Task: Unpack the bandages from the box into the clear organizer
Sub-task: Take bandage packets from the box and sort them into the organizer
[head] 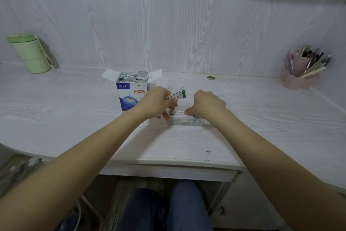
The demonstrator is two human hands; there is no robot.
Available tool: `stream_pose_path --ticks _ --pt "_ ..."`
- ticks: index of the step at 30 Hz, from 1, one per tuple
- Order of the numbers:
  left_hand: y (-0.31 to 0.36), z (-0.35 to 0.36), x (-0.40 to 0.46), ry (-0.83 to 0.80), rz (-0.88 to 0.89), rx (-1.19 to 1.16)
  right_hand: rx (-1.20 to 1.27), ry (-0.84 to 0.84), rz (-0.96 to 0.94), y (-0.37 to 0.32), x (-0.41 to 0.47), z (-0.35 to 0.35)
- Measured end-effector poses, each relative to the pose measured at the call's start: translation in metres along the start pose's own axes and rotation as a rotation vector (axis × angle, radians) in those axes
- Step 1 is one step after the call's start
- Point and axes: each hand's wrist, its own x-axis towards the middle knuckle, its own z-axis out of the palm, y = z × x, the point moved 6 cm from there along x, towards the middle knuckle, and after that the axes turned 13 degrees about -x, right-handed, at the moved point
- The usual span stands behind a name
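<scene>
In the head view, the box [131,92] stands upright on the desk [262,118], its flaps spread and its top still crowded with wrapped bandages [133,77]. Just right of it and nearer the person lies the clear organizer [185,121], low and flat, with a few strips already showing through its wall.

The left hand [155,103] pinches one bandage strip [176,95] between thumb and fingers, holding it tilted just above the organizer's left end. The right hand [207,103] has its fingers curled down onto another strip [178,112] lying across the organizer's top; whether it pinches or only presses that strip cannot be told.

The task looks to be early: only a handful of strips seem to sit in the organizer, while the box remains nearly full, so most of the unpacking is left.

For room, the desk is open to the near side and to both sides of the hands. The box stands close against the left wrist and could be tipped by a careless reach. A green cup [30,53] at far left and a pen holder [303,69] at far right stand well apart from the work, and the near desk edge lies well back from the organizer.
</scene>
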Motion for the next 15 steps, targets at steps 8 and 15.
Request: stream_pose_path --ticks 8,15 --pt "0.0 -0.002 -0.001 0.013 0.035 -0.045 0.088 -0.025 0.016 0.002 0.003 0.005" --pt "-0.002 -0.005 -0.007 -0.036 0.014 -0.3 0.62 0.146 -0.211 0.015 -0.008 -0.024"
